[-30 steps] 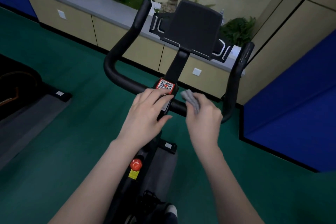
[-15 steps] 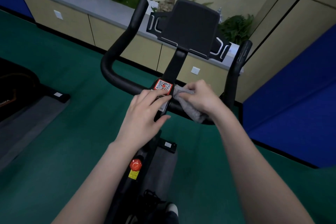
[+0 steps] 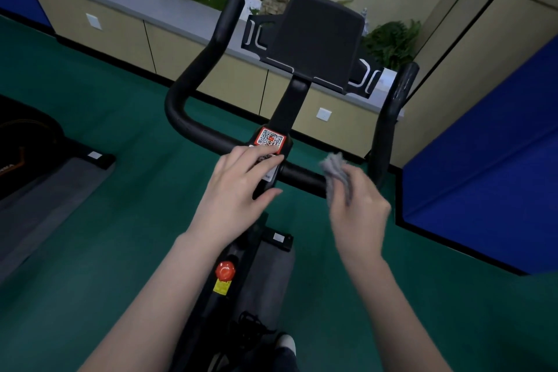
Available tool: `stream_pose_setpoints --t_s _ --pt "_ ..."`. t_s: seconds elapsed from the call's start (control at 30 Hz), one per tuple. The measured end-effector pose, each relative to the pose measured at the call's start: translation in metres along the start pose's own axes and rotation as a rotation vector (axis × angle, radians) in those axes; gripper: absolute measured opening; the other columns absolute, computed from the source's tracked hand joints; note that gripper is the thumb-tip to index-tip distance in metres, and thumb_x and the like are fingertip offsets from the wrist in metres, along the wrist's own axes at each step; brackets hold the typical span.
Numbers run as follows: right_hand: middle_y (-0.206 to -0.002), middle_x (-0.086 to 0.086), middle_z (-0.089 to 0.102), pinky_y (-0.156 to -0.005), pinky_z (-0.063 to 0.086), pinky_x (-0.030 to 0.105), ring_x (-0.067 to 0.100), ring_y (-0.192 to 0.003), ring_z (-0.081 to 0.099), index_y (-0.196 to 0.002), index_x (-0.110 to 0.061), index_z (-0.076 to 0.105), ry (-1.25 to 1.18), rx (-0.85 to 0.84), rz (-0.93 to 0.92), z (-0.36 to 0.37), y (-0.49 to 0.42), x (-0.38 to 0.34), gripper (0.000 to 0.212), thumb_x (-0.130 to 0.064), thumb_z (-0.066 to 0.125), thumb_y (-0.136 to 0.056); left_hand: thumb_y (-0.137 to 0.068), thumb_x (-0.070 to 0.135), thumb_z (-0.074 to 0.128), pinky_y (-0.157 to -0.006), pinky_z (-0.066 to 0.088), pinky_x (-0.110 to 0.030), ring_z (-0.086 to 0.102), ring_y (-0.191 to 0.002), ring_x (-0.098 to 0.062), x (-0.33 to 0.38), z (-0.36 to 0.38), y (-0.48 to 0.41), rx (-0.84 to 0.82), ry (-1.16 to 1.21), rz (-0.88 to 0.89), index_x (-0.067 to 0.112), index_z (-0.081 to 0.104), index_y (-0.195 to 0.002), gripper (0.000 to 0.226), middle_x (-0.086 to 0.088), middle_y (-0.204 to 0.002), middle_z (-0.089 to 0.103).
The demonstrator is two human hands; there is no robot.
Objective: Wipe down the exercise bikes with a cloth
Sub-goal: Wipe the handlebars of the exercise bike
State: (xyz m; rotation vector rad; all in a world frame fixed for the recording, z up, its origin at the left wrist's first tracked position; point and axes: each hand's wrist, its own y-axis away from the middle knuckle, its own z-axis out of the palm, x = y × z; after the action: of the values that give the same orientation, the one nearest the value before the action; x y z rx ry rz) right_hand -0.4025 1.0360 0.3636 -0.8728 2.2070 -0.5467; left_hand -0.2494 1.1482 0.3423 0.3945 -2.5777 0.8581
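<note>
Right hand point(image 3: 357, 205) fingers clenched round bunched cloth point(image 3: 335, 174) on handlebar point(image 3: 305, 177), right of QR sticker point(image 3: 270, 138); left hand point(image 3: 238, 187) fingers loosely spread, flat beside sticker, gripping nothing. Risk: loose wad slips off bar.

My left hand point(image 3: 241, 187) lies flat, fingers spread, thumb tucked under. My right hand point(image 3: 359, 205) is fisted, knuckles up, both forearms reaching forward.

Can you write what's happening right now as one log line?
step: wiping handlebar | right hand: holds cloth | left hand: steadies centre
</note>
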Motion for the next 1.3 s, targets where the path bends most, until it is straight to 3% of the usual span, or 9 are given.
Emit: stream_pose_setpoints --t_s 0.17,0.27,0.4,0.6,0.73,0.87,0.97,1.13,1.3 --pt "-0.099 0.017 0.059 -0.071 0.035 0.001 -0.007 -0.086 0.040 -0.105 0.002 0.058 -0.104 0.243 0.174 0.009 0.024 0.000 0.019 0.001 0.061 -0.087 -0.079 0.027 0.074 -0.096 0.025 -0.021 0.042 -0.118 -0.015 -0.001 -0.002 0.001 -0.026 0.007 0.011 0.014 0.058 -0.128 0.053 0.004 -0.132 0.053" --pt "-0.102 0.013 0.056 -0.066 0.036 0.008 0.000 -0.083 0.047 -0.103 -0.002 0.054 -0.153 0.242 0.183 0.025 0.031 -0.018 0.021 -0.001 0.061 -0.084 -0.079 0.025 0.074 -0.100 0.027 -0.024 0.041 -0.120 -0.014 -0.002 -0.005 0.001 -0.053 0.019 0.015 0.014 0.057 -0.129 0.054 0.004 -0.134 0.052" --pt "-0.105 0.002 0.051 -0.063 0.045 0.018 0.020 -0.083 0.061 -0.104 -0.011 0.047 -0.257 0.241 0.231 0.046 0.037 -0.034 0.027 -0.003 0.062 -0.083 -0.084 0.019 0.069 -0.105 0.037 -0.042 0.043 -0.124 -0.017 -0.006 -0.011 -0.001 -0.094 0.101 0.022 0.013 0.057 -0.129 0.047 0.005 -0.137 0.050" --pt "-0.105 -0.016 0.046 -0.074 0.055 0.041 0.023 -0.094 0.063 -0.105 -0.014 0.048 -0.445 0.163 0.263 0.053 0.041 -0.046 0.027 -0.001 0.059 -0.084 -0.090 0.013 0.062 -0.107 0.036 -0.048 0.042 -0.130 -0.017 -0.010 -0.016 -0.001 -0.130 0.186 0.016 0.013 0.056 -0.130 0.041 0.004 -0.139 0.050" --pt "-0.107 -0.002 0.061 -0.074 0.056 0.042 0.018 -0.091 0.066 -0.103 -0.029 0.052 -0.654 0.004 0.451 0.035 0.062 -0.033 0.025 -0.013 0.063 -0.088 -0.090 0.014 0.061 -0.111 0.033 -0.046 0.038 -0.133 -0.014 -0.009 -0.014 0.002 -0.129 0.197 0.006 0.015 0.054 -0.132 0.042 0.007 -0.141 0.047" --pt "-0.100 -0.003 0.070 -0.081 0.057 0.037 0.012 -0.090 0.069 -0.110 -0.017 0.057 -0.877 -0.130 0.801 0.032 0.080 -0.033 0.024 -0.011 0.065 -0.088 -0.091 0.016 0.059 -0.114 0.028 -0.041 0.035 -0.135 -0.011 -0.008 -0.015 0.003 -0.129 0.193 0.001 0.016 0.052 -0.134 0.043 0.008 -0.143 0.045" --pt "-0.112 0.009 0.067 -0.095 0.052 0.039 0.019 -0.100 0.066 -0.117 -0.007 0.057 -1.086 -0.114 1.073 0.041 0.062 -0.036 0.027 -0.006 0.061 -0.090 -0.092 0.016 0.059 -0.114 0.025 -0.036 0.032 -0.137 -0.009 -0.008 -0.016 0.004 -0.148 0.193 -0.005 0.018 0.051 -0.135 0.044 0.009 -0.144 0.043" --pt "-0.122 0.020 0.061 -0.105 0.043 0.045 0.030 -0.115 0.059 -0.122 0.006 0.051 -1.291 -0.125 1.132 0.052 0.033 -0.047 0.031 0.005 0.054 -0.091 -0.092 0.018 0.059 -0.115 0.025 -0.038 0.029 -0.140 -0.008 -0.011 -0.017 0.004 -0.175 0.177 -0.001 0.020 0.049 -0.137 0.046 0.013 -0.147 0.038" --pt "-0.119 0.024 0.062 -0.101 0.046 0.044 0.032 -0.109 0.061 -0.120 0.012 0.052 -1.347 -0.163 1.182 0.049 0.029 -0.045 0.030 0.008 0.053 -0.090 -0.092 0.019 0.058 -0.114 0.021 -0.032 0.026 -0.140 -0.005 -0.010 -0.017 0.005 -0.170 0.158 -0.001 0.023 0.047 -0.138 0.047 0.016 -0.147 0.036"
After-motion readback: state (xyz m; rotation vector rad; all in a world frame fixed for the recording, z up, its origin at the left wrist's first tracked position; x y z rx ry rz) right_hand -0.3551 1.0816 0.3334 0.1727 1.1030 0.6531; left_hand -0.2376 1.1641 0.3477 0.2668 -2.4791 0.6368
